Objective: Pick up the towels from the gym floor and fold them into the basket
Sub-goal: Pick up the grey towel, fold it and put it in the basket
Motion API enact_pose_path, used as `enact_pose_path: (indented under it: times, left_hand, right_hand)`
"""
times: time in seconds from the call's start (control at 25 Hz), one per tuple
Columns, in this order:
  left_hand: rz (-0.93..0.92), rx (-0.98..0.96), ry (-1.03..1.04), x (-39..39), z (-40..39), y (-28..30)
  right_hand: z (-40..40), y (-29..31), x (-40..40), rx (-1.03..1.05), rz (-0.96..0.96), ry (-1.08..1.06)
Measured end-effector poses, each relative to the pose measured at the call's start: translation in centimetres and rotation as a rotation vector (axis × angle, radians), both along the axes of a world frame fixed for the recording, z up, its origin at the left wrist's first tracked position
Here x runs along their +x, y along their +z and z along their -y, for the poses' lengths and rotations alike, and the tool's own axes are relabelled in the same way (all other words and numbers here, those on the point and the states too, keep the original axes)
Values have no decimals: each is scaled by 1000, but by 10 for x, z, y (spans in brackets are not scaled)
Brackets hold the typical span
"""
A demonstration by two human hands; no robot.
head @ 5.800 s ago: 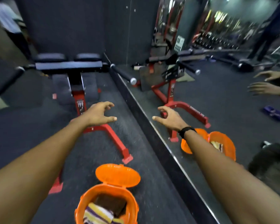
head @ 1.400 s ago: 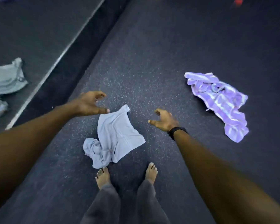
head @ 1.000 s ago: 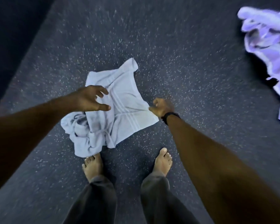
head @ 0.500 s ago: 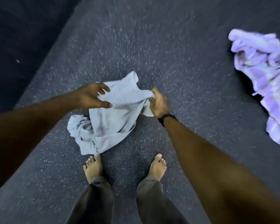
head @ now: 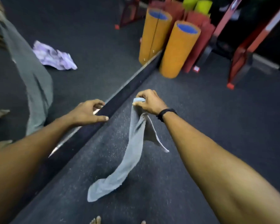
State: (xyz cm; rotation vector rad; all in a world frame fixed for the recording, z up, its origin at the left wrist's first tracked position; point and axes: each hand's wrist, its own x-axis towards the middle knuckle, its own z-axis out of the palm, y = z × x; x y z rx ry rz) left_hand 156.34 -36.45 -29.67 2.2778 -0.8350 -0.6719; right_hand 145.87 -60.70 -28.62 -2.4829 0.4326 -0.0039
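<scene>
Scanning from the left: mirror (head: 23,65) along the wall shows a reflected purple striped towel (head: 54,56), so a second towel lies on the gym floor (head: 217,126) somewhere out of direct view. Left hand (head: 86,113) hovers near the mirror's base strip, fingers (head: 102,118) loosely spread, holding nothing. Just right of it the right hand (head: 149,102) pinches one bunched corner of the light blue towel (head: 132,152), fingers curled tight round it; towel hangs down in a twisted strip, lower end trailing at or just above the floor, can't tell which. Orange foam rollers (head: 179,49) and a red equipment frame (head: 242,50) stand far right. Basket not in view. Step in hand looks like opening the towel for folding: best for the left hand to catch the neighbouring corner on the same edge, pull both apart to flatten it, keep it off the floor, then halve. Risk: grabbing mid-cloth leaves the twist in.
</scene>
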Motion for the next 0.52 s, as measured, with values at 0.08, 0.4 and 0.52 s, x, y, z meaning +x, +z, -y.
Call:
enact_pose_path:
  times: [0.08, 0.4, 0.52]
  left_hand:
    - [80, -53, 48, 6, -18, 76]
    - [445, -177, 387, -41, -149, 309]
    - [523, -171, 535, -89, -206, 356]
  right_hand:
    - [-12, 86, 18, -65, 65, 99]
    - [-99, 329, 37, -263, 333, 504]
    - [-155, 375, 33, -316, 414, 682]
